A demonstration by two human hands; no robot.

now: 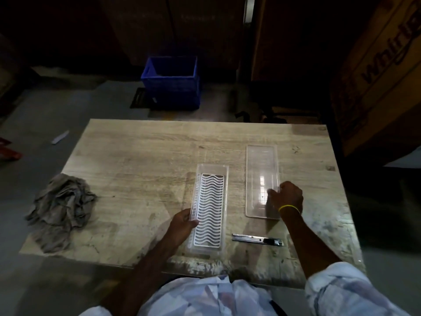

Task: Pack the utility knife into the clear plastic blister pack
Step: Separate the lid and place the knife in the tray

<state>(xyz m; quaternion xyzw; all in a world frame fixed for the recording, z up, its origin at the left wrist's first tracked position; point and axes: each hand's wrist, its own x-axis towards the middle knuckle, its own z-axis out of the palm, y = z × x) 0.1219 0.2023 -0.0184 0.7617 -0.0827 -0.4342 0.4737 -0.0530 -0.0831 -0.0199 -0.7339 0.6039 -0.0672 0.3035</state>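
Observation:
A clear plastic blister tray with a white wavy insert lies lengthwise in the middle of the wooden table. My left hand grips its near left edge. To its right lies a flat clear plastic lid. My right hand, with a yellow band at the wrist, rests on the lid's near right part, fingers curled on its edge. The silver utility knife lies crosswise near the table's front edge, between my two forearms, touched by neither hand.
A crumpled grey rag sits at the table's left edge. Beyond the table a blue plastic crate stands on the floor. A large cardboard box stands at the right. Red scraps and a white strip lie on the floor at left.

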